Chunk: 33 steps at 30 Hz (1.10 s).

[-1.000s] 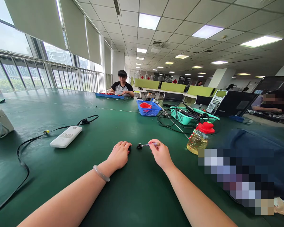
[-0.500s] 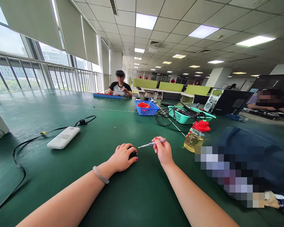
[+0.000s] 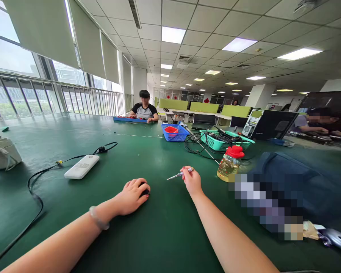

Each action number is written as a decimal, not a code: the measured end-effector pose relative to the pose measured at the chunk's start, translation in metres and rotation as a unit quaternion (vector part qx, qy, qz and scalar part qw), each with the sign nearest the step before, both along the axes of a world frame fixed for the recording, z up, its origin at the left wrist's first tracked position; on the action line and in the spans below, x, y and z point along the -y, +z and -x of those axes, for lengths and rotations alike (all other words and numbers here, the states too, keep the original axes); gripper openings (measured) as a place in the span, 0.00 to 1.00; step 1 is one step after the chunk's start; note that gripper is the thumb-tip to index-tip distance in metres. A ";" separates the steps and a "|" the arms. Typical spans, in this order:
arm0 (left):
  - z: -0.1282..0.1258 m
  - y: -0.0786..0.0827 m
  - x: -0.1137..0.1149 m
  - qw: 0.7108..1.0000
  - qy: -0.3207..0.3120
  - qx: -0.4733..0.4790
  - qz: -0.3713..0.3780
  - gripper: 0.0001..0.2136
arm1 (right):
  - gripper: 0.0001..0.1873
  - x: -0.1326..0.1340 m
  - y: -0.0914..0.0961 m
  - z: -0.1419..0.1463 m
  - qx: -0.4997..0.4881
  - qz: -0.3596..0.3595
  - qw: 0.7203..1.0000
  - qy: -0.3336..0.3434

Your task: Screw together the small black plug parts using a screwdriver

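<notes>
My right hand pinches a small screwdriver by its clear handle, the metal tip pointing left just above the green table. My left hand lies on the table with its fingers curled over a small black object, which is mostly hidden under them. The two hands are about a hand's width apart. A pale bangle sits on my left wrist.
A white box with a black cable lies to the left. A red-capped jar, blue basket, teal basket and dark bag stand to the right. A person sits at the far end, another at right.
My left hand reached right, closed over the small black object and drew it back toward me. The screwdriver tip came off the object and now hangs free.
</notes>
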<state>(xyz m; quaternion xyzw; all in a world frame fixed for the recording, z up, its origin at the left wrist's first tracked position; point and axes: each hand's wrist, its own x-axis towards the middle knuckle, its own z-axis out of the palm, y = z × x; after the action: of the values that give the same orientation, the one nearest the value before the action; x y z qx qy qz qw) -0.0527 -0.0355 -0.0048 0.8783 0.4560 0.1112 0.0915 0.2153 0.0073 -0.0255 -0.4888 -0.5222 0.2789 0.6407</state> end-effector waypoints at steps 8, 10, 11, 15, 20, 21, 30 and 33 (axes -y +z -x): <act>0.152 -0.009 -0.009 0.985 0.162 -0.051 -0.013 0.18 | 0.20 -0.001 0.001 0.001 -0.010 0.005 1.000 0.020; 0.184 -0.014 -0.013 0.977 0.204 -0.051 -0.035 0.20 | 0.19 0.000 0.002 0.002 -0.004 -0.001 1.000 0.023; 0.197 -0.017 -0.015 0.972 0.224 -0.053 -0.044 0.21 | 0.19 0.000 0.002 0.002 -0.002 -0.002 1.000 0.023; 0.223 -0.023 -0.016 0.960 0.262 -0.055 -0.080 0.24 | 0.19 0.000 0.002 0.001 0.004 0.003 1.000 0.015; 0.217 -0.018 -0.013 0.959 0.248 -0.049 -0.125 0.24 | 0.20 0.002 0.003 0.001 0.011 0.017 1.000 0.008; 0.215 -0.015 -0.013 0.958 0.250 -0.041 -0.132 0.24 | 0.20 0.002 0.003 0.001 0.010 0.020 1.000 0.007; 0.200 0.011 0.001 0.913 0.388 0.057 -0.115 0.25 | 0.20 0.002 0.005 -0.002 -0.008 0.017 1.000 0.013; 0.199 0.014 -0.001 0.906 0.409 0.031 -0.105 0.24 | 0.19 0.002 0.004 -0.002 -0.001 0.014 1.000 0.023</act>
<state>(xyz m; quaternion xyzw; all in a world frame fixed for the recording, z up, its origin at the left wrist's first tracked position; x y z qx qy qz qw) -0.2517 -0.0350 0.0088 0.6156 0.7576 0.2130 -0.0405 0.2171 0.0055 -0.0216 -0.4857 -0.5289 0.3011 0.6274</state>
